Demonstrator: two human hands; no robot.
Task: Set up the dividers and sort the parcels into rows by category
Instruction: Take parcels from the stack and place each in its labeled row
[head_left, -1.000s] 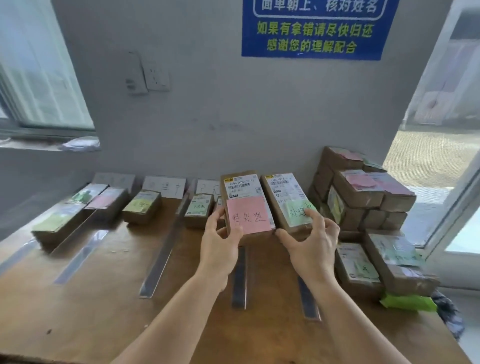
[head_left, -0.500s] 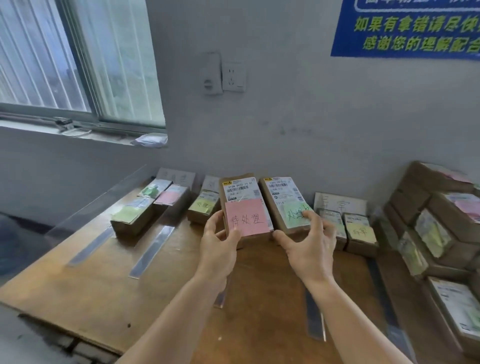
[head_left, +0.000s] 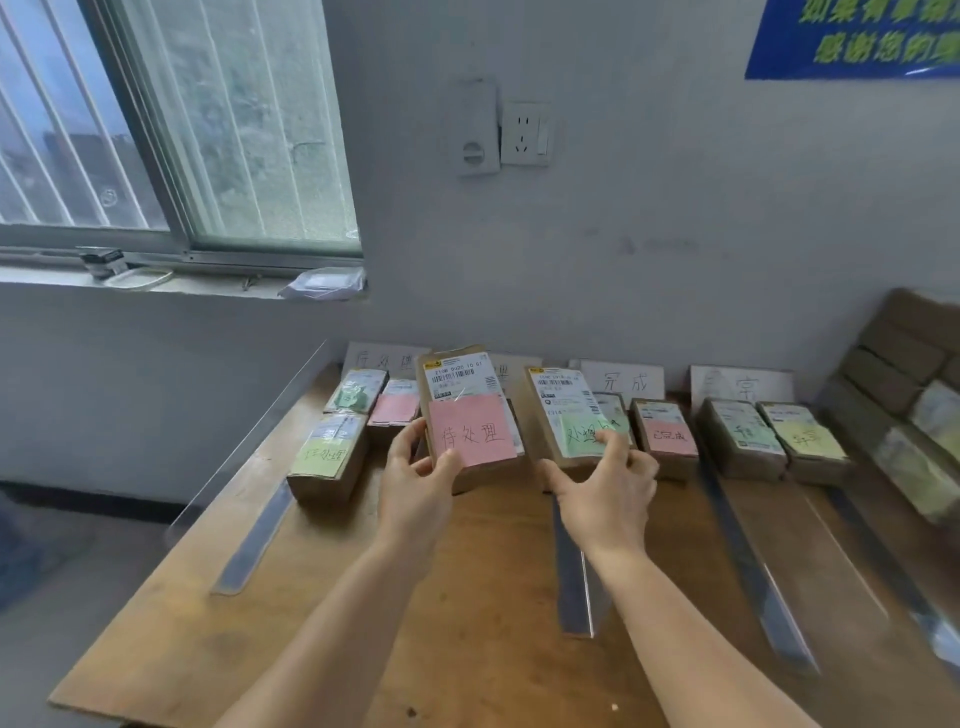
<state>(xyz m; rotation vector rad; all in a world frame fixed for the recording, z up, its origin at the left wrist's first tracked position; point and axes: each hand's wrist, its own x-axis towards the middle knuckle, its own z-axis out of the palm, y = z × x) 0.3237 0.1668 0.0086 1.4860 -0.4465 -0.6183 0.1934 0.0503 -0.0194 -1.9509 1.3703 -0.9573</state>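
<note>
Scene: A person is sorting parcels at a wooden counter (head_left: 467, 597) against a grey wall, holding two up side by side for a look at their notes.
Left hand: The left hand (head_left: 415, 493) is gripping the pink-note parcel (head_left: 467, 415) by its lower left corner, thumb curled over the front near the pink note, fingers wrapping the edge behind.
Right hand: The right hand (head_left: 608, 488) is pinching the green-note parcel (head_left: 566, 410) at its bottom edge, thumb stretching out along the underside, fingertips pressing on the green note.
Where the parcels are: Both are being held tilted above the back of the counter, in front of the paper category signs (head_left: 623, 382) leaning on the wall; sorted parcels (head_left: 743, 436) are already lying in rows between clear divider strips (head_left: 571, 582).
Handling: The parcels appear to be small, stiff cardboard boxes, probably light, since each is riding in one hand. The taped surface looks smooth, so taking hold across the short end with the thumb on top seems safest; the sticky notes could peel if rubbed.
Unsorted stock: A stack of further boxes (head_left: 893, 353) is waiting at the right.
</note>
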